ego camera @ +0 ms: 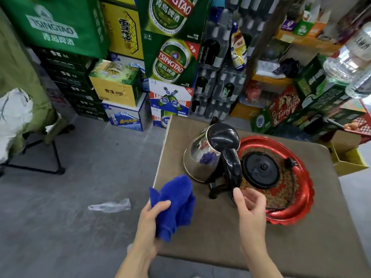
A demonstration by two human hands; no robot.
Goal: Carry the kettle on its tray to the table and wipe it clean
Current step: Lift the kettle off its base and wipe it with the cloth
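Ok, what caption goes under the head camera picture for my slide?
Left hand holds a blue cloth beside the steel kettle, off its base on the red tray; right hand nears the handle.

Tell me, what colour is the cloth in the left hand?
The cloth is deep blue, seen in the head view.
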